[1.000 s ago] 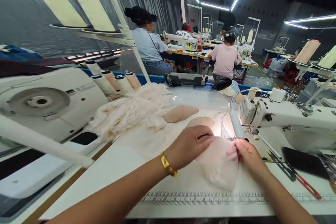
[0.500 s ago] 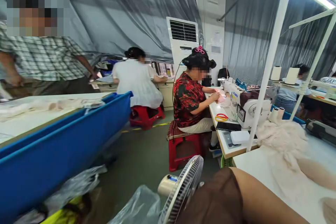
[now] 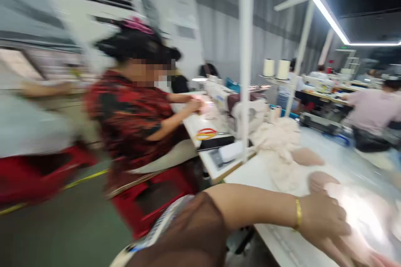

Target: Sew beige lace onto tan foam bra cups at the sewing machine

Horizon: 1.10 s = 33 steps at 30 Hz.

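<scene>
On your worktop (image 3: 250, 171), a cream fabric heap (image 3: 282, 137) lies left of two beige pieces (image 3: 308, 157). Near right, your left hand (image 3: 322, 219) has its fingers closed on pink fabric (image 3: 347, 247). Your right hand's finger state and the amount finished or left cannot be determined.

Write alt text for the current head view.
The wearer's left hand, with a gold bracelet, touches pale pink fabric under bright light on a white worktable. Beyond, a person in a red patterned top sits at a sewing machine; the picture is blurred.
</scene>
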Each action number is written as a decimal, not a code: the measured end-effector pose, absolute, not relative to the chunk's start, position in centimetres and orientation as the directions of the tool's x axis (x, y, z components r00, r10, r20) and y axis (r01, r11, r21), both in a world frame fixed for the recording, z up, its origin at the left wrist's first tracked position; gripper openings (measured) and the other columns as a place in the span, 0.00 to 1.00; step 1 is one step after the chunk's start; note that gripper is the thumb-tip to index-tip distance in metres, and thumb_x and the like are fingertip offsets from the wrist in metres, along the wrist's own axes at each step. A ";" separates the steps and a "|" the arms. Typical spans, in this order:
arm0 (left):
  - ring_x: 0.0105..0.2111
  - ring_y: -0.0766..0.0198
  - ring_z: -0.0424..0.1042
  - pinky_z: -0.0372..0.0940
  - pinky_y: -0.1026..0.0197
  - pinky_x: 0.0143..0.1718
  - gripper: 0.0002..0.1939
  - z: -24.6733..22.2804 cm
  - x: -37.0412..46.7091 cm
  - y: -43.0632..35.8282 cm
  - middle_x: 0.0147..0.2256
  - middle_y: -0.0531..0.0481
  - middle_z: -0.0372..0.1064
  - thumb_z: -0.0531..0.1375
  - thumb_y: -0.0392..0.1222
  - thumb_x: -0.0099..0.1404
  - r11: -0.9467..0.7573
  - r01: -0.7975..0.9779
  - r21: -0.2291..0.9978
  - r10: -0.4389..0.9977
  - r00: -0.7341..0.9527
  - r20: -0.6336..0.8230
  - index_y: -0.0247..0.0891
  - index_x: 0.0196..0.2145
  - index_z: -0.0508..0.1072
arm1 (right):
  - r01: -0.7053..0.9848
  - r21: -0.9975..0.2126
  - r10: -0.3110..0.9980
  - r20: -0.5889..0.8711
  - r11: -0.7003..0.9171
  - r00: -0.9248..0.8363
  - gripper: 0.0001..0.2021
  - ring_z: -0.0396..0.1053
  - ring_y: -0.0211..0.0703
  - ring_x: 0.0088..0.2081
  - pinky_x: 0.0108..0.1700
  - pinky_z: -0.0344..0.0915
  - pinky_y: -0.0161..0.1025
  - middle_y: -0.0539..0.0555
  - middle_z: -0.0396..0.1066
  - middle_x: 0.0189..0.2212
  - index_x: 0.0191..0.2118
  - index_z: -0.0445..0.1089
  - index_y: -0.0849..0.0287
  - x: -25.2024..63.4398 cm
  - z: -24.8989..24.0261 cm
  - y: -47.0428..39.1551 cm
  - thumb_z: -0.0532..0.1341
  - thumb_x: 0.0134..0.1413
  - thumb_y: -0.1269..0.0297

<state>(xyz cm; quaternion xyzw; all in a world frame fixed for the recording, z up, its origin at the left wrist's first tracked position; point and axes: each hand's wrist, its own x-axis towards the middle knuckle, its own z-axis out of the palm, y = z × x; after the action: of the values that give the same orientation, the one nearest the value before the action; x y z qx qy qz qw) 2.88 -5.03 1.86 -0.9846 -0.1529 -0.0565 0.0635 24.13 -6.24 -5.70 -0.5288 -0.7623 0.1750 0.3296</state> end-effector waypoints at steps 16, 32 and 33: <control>0.30 0.60 0.62 0.58 0.57 0.36 0.11 -3.2 6.7 -2.8 0.30 0.50 0.65 0.56 0.27 0.67 -0.985 0.155 -0.071 0.109 0.893 0.436 0.37 0.27 0.64 | 0.835 -0.154 0.790 0.448 0.529 -0.418 0.15 0.63 0.45 0.38 0.38 0.64 0.41 0.56 0.74 0.40 0.51 0.72 0.55 28.8 -3.1 -14.1 0.54 0.66 0.76; 0.29 0.60 0.61 0.60 0.56 0.38 0.12 -3.4 7.3 -3.2 0.31 0.49 0.67 0.51 0.28 0.69 -0.991 0.135 0.026 0.130 0.860 0.493 0.37 0.30 0.69 | 0.840 -0.176 0.813 0.413 0.514 -0.411 0.16 0.63 0.46 0.38 0.40 0.64 0.41 0.55 0.72 0.38 0.52 0.72 0.55 28.7 -3.0 -14.1 0.54 0.65 0.76; 0.30 0.60 0.62 0.60 0.55 0.38 0.12 -3.3 7.3 -3.2 0.31 0.49 0.67 0.52 0.30 0.70 -0.990 0.135 0.032 0.134 0.867 0.479 0.37 0.30 0.69 | 0.838 -0.178 0.811 0.416 0.516 -0.411 0.16 0.63 0.46 0.38 0.40 0.64 0.41 0.55 0.72 0.38 0.52 0.71 0.55 28.6 -3.0 -14.1 0.54 0.65 0.76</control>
<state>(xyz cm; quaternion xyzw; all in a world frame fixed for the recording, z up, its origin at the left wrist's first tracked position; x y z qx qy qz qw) 7.32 -3.18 -3.27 -0.9663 -0.0695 -0.2480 0.0011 28.65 -14.11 -2.99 -0.4910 -0.8395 -0.0292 0.2307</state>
